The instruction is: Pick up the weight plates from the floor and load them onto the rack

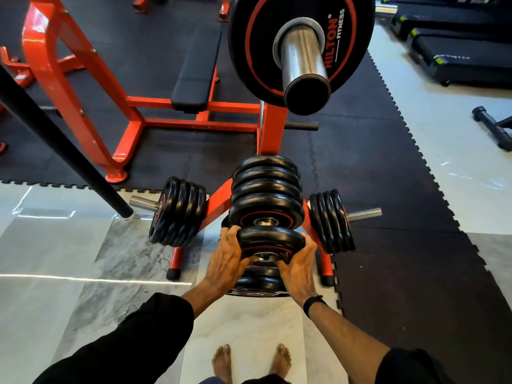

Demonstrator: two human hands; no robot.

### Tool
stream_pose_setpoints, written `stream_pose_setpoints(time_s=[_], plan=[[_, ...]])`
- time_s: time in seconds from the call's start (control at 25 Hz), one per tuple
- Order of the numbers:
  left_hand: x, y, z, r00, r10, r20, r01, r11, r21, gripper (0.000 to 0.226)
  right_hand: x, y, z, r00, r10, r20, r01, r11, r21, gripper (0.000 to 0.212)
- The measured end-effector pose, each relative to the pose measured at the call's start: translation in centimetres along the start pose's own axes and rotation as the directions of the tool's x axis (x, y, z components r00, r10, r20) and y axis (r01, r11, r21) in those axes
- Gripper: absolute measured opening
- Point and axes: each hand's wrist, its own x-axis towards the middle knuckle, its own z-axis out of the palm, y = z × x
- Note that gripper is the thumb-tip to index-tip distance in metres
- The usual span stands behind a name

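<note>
My left hand point(227, 254) and right hand point(297, 266) clasp a round black rubber weight plate with a red ring point(270, 241) by its opposite edges, fingers curled round the rim. Just beyond my hands, a row of matching black plates point(266, 189) sits on the red steel rack point(219, 200). Below my hands, more plates point(257, 284) are stacked on the grey marble floor point(83, 259).

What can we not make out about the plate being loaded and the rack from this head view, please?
- Held plate: weight marking unreadable; left hand and right hand cover its face.
- Centre peg: hidden by stacked plates.
- Floor stack: count unclear behind the hands.
- Large plate: cut off by the top edge.
</note>
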Motion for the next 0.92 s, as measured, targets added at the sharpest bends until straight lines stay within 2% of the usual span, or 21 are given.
stream_pose_setpoints(time_s=[0.08,0.16,0.32,0.48,0.64,0.8,0.92], plan=[[0.0,0.2,0.6,0.996,0.010,-0.088,-0.006,0.999,0.045,0.088,0.0,0.1,0.3,1.000,0.015,-0.005,-0.015,0.996,-0.092,0.099],[0.6,0.4,1.0,0.983,0.027,-0.180,-0.003,0.991,0.137,0.108,0.6,0.0,0.4,0.997,0.074,0.032,-0.069,0.986,-0.153,0.124],[3.2,0.7,0.4,0.988,0.058,-0.145,-0.022,0.970,0.244,0.135,4.3,-0.5,-0.6,0.971,0.154,0.182,-0.104,0.960,-0.259,0.154],[4.6,-0.3,0.1,0.996,0.072,-0.055,-0.049,0.939,0.340,0.143,5.6,-0.5,-1.5,0.934,0.150,0.323,-0.047,0.951,-0.305,0.157],[4.3,-0.8,-0.3,0.997,0.021,0.074,-0.042,0.950,0.309,0.147,5.4,-0.8,-1.9,0.895,0.202,0.398,-0.088,0.954,-0.286,0.154],[4.7,-0.6,-2.3,0.962,0.000,0.275,-0.084,0.952,0.294,0.145,5.9,-1.2,-3.1,0.858,0.220,0.465,-0.097,0.957,-0.273,0.153],[4.8,0.1,-3.5,0.941,-0.004,0.337,-0.097,0.954,0.283,0.149,5.9,-2.4,-3.7,0.830,0.268,0.489,-0.112,0.939,-0.324,0.152]])
